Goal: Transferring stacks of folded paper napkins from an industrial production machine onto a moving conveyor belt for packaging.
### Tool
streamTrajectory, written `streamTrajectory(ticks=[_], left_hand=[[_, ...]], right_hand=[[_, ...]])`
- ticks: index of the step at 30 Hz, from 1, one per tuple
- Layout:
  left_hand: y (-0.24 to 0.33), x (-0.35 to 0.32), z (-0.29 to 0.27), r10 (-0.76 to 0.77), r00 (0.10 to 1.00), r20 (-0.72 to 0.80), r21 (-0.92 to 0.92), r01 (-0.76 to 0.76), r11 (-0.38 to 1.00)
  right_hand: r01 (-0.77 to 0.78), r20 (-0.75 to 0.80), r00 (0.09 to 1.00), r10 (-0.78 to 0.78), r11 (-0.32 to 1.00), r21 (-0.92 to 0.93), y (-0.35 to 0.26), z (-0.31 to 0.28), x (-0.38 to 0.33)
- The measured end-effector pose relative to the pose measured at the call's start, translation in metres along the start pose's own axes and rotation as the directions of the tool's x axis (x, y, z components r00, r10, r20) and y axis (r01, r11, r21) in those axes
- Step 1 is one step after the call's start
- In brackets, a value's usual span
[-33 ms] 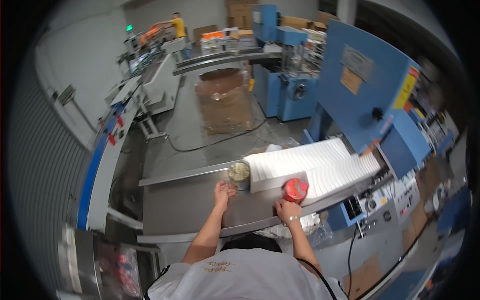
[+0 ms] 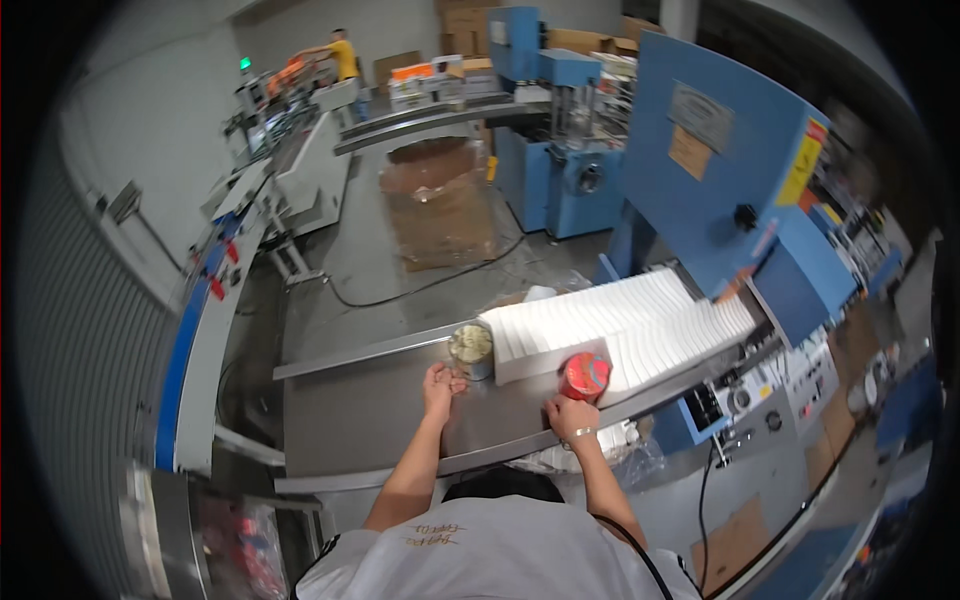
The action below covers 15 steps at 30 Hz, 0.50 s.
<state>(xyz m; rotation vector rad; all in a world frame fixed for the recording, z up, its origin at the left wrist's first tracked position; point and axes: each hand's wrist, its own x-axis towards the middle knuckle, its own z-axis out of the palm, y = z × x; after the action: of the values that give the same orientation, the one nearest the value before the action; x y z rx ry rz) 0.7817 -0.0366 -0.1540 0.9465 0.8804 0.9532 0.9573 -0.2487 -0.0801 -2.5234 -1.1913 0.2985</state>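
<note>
On the steel table [image 2: 370,420], my left hand [image 2: 443,384] rests just left of a small open tin [image 2: 470,346] holding something pale. Its fingers are loosely curled and reach the tin's base, holding nothing. My right hand [image 2: 568,414] grips the lower side of a round red can [image 2: 586,374], which stands on the table's near edge. Both cans sit against the end of a long row of white paper sheets [image 2: 620,318] that runs right toward a blue machine [image 2: 720,170].
A control panel [image 2: 770,395] hangs below the table at the right. A cardboard sheet [image 2: 440,215] and a black cable lie on the floor beyond. A long conveyor line [image 2: 215,270] runs along the left, with a person in yellow [image 2: 343,55] far behind.
</note>
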Motion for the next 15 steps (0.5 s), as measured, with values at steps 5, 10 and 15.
streamTrajectory(ticks=[5,10,15], left_hand=[[0.005,0.0,0.008,-0.032,0.999,0.013,-0.012,0.032,0.999],[0.008,-0.002,0.013,-0.028,0.999,0.015,-0.019,0.028,0.999],[0.01,0.002,0.011,-0.022,1.0,-0.011,-0.004,0.022,1.0]], right_hand=[[-0.01,-0.017,1.0,0.01,1.0,0.015,0.004,0.0,0.0],[-0.014,-0.045,0.999,0.015,1.0,0.028,0.006,0.001,0.001],[-0.003,-0.045,0.999,0.005,1.0,0.03,0.001,-0.001,0.007]])
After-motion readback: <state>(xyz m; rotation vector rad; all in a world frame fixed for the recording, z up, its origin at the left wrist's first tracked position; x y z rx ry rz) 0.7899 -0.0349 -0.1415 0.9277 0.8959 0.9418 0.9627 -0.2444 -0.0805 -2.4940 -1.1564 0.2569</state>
